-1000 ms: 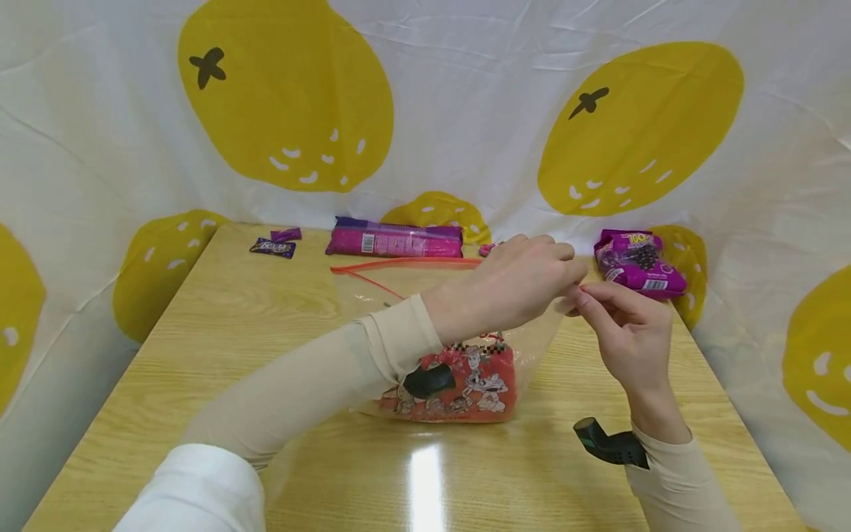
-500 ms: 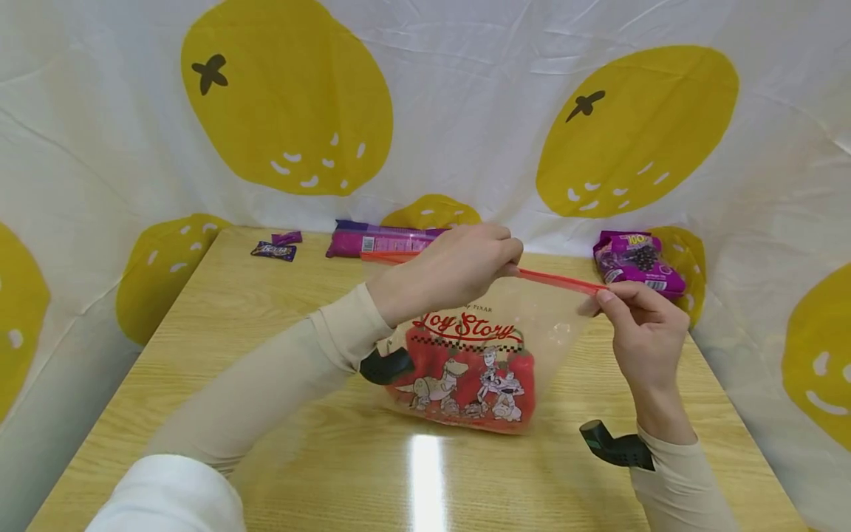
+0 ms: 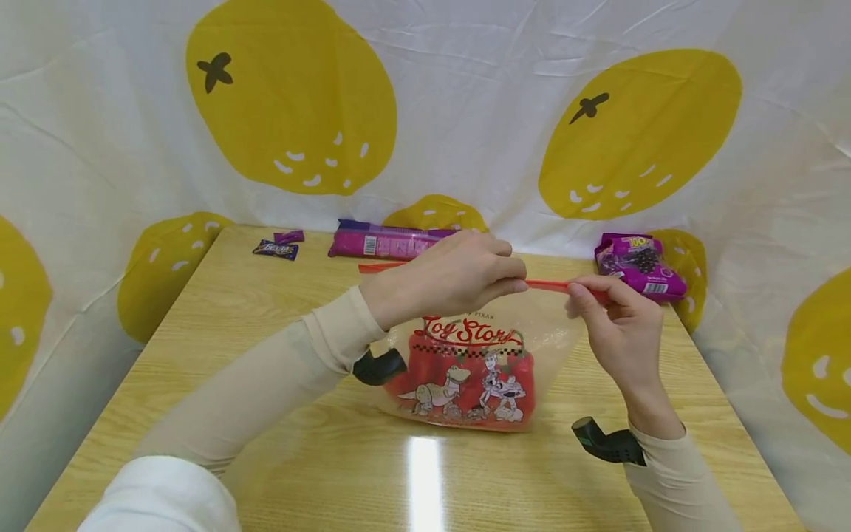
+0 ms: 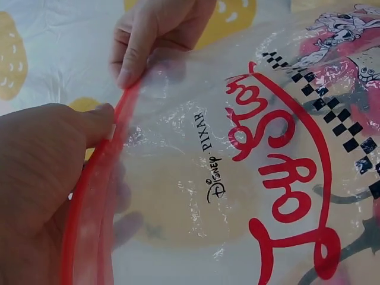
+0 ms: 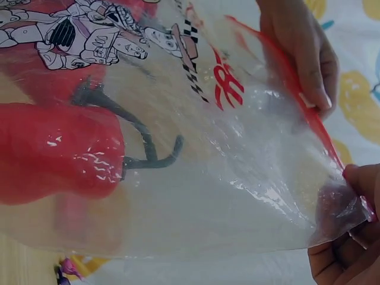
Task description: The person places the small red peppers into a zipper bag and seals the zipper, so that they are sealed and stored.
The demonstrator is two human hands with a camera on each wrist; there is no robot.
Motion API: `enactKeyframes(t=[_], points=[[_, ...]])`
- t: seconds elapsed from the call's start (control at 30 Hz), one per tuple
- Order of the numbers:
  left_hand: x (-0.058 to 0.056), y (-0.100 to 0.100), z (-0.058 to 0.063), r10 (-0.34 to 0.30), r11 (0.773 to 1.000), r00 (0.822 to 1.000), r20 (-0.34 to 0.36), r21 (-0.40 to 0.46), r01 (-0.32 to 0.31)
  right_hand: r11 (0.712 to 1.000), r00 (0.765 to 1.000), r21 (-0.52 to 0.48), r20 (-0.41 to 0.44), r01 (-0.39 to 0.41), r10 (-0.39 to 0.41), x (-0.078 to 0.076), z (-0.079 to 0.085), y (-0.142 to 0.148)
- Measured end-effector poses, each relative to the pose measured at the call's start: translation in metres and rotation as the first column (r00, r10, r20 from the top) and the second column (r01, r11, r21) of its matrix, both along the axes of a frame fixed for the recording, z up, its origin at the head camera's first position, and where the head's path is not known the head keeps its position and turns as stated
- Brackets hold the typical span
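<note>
A clear zip bag (image 3: pixel 555 329) with a red zip strip (image 3: pixel 548 284) and Toy Story print stands upright in the middle of the table. Red peppers (image 5: pixel 65 154) with green stems show through its plastic in the right wrist view. My left hand (image 3: pixel 452 273) reaches across the bag's top and pinches the strip between thumb and fingers. To its right, my right hand (image 3: pixel 621 329) pinches the bag's top right corner at the strip's end. A short stretch of red strip runs taut between the two hands. My left hand hides the strip's middle in the head view.
A long purple packet (image 3: pixel 379 242) lies at the table's back edge, behind the bag. Two small purple wrapped pieces (image 3: pixel 275 250) lie at the back left. Another purple pack (image 3: pixel 640 264) sits at the back right, before a curtain (image 3: pixel 465 96) printed with yellow fruit.
My left hand has moved left along the zip strip, away from the right hand, uncovering the bag's print. My right hand shifted right, then slightly back left, still pinching the corner.
</note>
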State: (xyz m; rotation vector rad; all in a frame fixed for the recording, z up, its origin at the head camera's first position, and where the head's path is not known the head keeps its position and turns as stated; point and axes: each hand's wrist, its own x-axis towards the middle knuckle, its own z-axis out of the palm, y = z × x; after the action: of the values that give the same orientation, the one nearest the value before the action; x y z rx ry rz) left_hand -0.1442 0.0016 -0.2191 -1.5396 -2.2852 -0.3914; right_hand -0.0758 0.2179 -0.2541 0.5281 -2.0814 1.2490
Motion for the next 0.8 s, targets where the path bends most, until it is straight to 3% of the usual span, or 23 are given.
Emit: enactKeyframes(t=[0.13, 0.23, 0.57, 0.73, 0.8], points=[[-0.002, 0.000, 0.000, -0.021, 1.000, 0.998, -0.056, -0.023, 0.020, 1.000, 0.999, 0.015, -0.034, -0.011, 0.012, -0.002, -0.001, 0.003], [-0.005, -0.007, 0.001, -0.013, 0.999, 0.999, -0.046, -0.034, 0.011, 1.000, 0.998, 0.030, -0.057, -0.004, 0.006, -0.003, -0.001, 0.005], [-0.009, -0.054, -0.003, -0.038, 0.999, 0.999, 0.021, -0.004, 0.038, 0.998, 0.998, 0.062, -0.066, -0.007, 0.011, -0.009, -0.002, 0.009], [-0.014, -0.075, -0.003, -0.048, 0.999, 0.999, 0.004, 0.024, 0.048, 0.999, 0.996, 0.004, -0.078, 0.039, -0.039, -0.012, -0.004, 0.022], [-0.018, -0.089, -0.004, -0.051, 0.998, 0.999, 0.011, 0.034, 0.051, 0.999, 0.997, -0.042, -0.073, 0.020, -0.023, -0.013, -0.005, 0.029]])
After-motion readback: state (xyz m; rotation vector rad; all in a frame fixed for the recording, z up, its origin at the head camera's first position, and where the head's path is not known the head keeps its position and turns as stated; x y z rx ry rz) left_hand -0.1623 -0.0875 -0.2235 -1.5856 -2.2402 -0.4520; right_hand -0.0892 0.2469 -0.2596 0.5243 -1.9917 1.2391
